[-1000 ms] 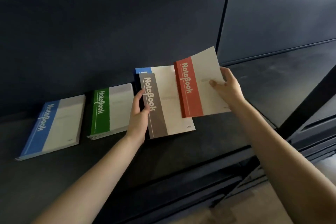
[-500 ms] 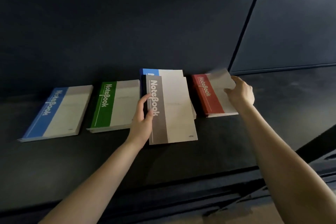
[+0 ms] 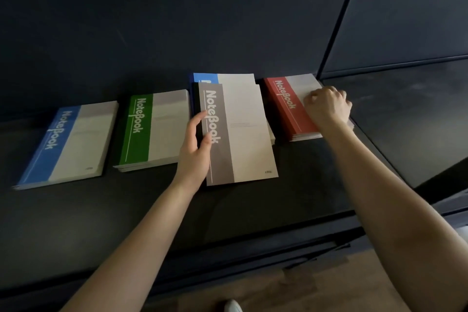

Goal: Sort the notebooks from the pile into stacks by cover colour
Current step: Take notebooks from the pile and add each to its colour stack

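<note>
Dark partition [image 3: 177, 20], black desk [image 3: 253, 210], perhaps wooden floor [image 3: 291, 286].

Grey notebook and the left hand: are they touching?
Touching. The head view shows the left hand gripping the grey notebook at its spine, thumb on the cover.

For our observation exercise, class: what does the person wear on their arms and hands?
Nothing that shows. The left forearm and right forearm are bare, with no sleeve in view. The left hand and right hand have no glove, watch, bracelet or visible ring.

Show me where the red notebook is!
In the head view, the red notebook lies at the right end of the row, beside the middle pile, under the right hand.
</note>
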`<state>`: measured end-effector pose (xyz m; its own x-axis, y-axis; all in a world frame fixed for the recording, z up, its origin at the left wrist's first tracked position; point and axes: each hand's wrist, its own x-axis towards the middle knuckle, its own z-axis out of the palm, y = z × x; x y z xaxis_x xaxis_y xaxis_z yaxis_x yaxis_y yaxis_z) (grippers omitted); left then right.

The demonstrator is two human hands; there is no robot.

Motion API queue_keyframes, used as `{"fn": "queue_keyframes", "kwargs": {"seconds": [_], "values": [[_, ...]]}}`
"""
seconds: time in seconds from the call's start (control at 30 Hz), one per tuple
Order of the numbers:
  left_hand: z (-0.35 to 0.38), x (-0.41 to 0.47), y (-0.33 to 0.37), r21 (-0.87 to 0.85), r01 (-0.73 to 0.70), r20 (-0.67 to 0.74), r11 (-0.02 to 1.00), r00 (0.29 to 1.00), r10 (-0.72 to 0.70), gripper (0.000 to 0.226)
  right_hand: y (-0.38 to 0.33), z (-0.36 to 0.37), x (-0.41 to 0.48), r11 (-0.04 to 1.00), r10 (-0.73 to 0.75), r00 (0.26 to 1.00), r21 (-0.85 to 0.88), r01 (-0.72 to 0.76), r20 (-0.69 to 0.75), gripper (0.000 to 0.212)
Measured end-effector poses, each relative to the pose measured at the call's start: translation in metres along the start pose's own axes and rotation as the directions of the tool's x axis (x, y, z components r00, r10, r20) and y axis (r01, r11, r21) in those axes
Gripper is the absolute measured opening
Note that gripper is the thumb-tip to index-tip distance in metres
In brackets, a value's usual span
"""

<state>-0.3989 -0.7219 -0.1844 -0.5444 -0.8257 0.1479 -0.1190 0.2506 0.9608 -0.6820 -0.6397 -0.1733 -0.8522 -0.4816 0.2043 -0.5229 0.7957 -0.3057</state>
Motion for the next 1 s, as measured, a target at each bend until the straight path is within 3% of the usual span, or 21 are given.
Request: {"fn": "queue_keyframes", "kwargs": {"seconds": [0.13, 0.3, 0.43, 0.53, 0.63, 0.8, 0.9, 1.0], "values": [[-0.001, 0.0, -0.002, -0.005, -0.007, 0.007, 1.0, 1.0, 0.007, 0.045, 0.002, 0.0, -0.004, 0.995, -0.057, 0.986, 0.067, 0.068, -0.158, 0.037], [-0.002, -0.001, -0.002, -0.007, -0.051, 0.023, 0.999, 0.998, 0.051, 0.047, -0.012, -0.008, -0.036, 0.907, -0.171, 0.897, 0.29, 0.305, -0.407, 0.034], [-0.003, 0.0, -0.002, -0.057, -0.043, 0.009, 0.997, 0.999, 0.043, 0.052, -0.049, -0.015, -0.086, 0.856, -0.213, 0.966, 0.45, 0.255, -0.144, 0.046], [-0.004, -0.001, -0.003, -0.082, -0.049, -0.003, 0.995, 0.999, 0.049, 0.055, -0.067, -0.007, -0.117, 0.807, -0.269, 0.963, 0.553, 0.208, 0.03, 0.066], [-0.006, 0.0, -0.005, -0.118, -0.063, -0.035, 0.991, 0.998, 0.059, 0.056, -0.074, -0.006, -0.126, 0.782, -0.209, 0.977, 0.608, 0.135, 0.053, 0.071], [-0.01, -0.002, -0.003, -0.215, -0.063, -0.097, 0.975, 0.994, 0.043, 0.057, -0.066, -0.012, -0.136, 0.445, -0.19, 0.971, 0.894, -0.049, 0.148, 0.074], [-0.009, -0.002, -0.004, -0.222, -0.086, -0.093, 0.971, 0.993, 0.067, 0.06, -0.057, -0.009, -0.145, 0.459, -0.247, 0.945, 0.885, -0.081, 0.214, 0.073], [-0.006, -0.003, 0.0, -0.208, -0.105, -0.062, 0.973, 0.994, 0.094, 0.063, -0.053, -0.014, -0.147, 0.462, -0.206, 0.954, 0.881, -0.1, 0.216, 0.063]]}}
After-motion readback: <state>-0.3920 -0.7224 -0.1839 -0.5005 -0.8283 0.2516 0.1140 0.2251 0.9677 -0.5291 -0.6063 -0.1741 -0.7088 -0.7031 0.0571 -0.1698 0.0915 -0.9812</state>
